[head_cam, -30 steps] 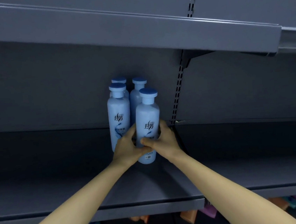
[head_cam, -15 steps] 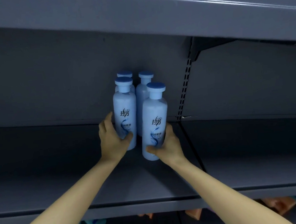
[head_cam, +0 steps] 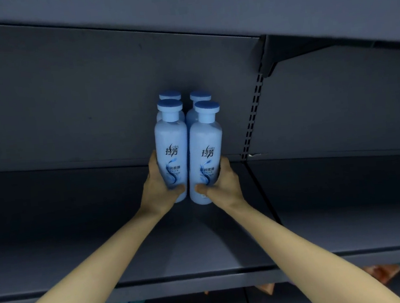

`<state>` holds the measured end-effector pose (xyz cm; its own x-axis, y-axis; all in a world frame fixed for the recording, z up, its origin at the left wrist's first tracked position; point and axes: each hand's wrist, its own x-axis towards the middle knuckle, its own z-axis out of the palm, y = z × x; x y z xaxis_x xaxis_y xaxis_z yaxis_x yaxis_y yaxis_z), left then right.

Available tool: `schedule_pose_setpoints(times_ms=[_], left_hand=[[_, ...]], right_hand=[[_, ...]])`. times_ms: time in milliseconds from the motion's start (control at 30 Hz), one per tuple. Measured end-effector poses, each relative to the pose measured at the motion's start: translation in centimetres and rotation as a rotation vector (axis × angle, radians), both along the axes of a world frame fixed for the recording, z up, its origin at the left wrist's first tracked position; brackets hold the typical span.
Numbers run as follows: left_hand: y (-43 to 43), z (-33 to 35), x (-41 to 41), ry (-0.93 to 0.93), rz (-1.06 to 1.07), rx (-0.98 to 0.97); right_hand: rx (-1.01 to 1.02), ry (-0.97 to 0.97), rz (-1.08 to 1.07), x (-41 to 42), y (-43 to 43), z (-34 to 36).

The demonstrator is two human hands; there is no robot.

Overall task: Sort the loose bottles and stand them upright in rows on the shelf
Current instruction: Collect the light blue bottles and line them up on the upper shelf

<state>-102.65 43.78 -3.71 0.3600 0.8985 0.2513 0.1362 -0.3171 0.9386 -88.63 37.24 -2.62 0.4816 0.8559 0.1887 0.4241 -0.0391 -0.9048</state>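
Several pale blue bottles with darker blue caps stand upright in two short rows on the grey shelf [head_cam: 79,238]. My left hand [head_cam: 160,192] grips the lower part of the front left bottle [head_cam: 171,144]. The front right bottle [head_cam: 206,148] is held low down by my right hand [head_cam: 223,187], thumb across its front. These two stand side by side, nearly touching. Behind them only the tops of the back left bottle [head_cam: 170,95] and the back right bottle [head_cam: 200,95] show.
A slotted upright [head_cam: 252,121] runs down the back panel just right of the bottles. Another shelf [head_cam: 204,10] hangs overhead. Below the shelf's front edge lie loose orange, teal and purple bottles [head_cam: 384,273], partly hidden.
My left hand left the front right bottle and took hold of the front left one. The front right bottle was set back level with it, closing the gap between them.
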Motion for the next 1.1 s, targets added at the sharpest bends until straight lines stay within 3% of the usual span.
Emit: schedule_pose_setpoints(times_ms=[833, 967, 1100], left_hand=[[0.2, 0.2, -0.1, 0.123, -0.017, -0.021], [-0.2, 0.0, -0.7, 0.248, 0.038, 0.014], [-1.1, -0.2, -1.5, 0.568, 0.114, 0.077]], right_hand=[[-0.058, -0.034, 0.049, 0.2, 0.1, 0.0], [-0.177, -0.175, 0.055, 0.5, -0.6, -0.2], [-0.262, -0.296, 0.087, 0.3, -1.9, -0.7]])
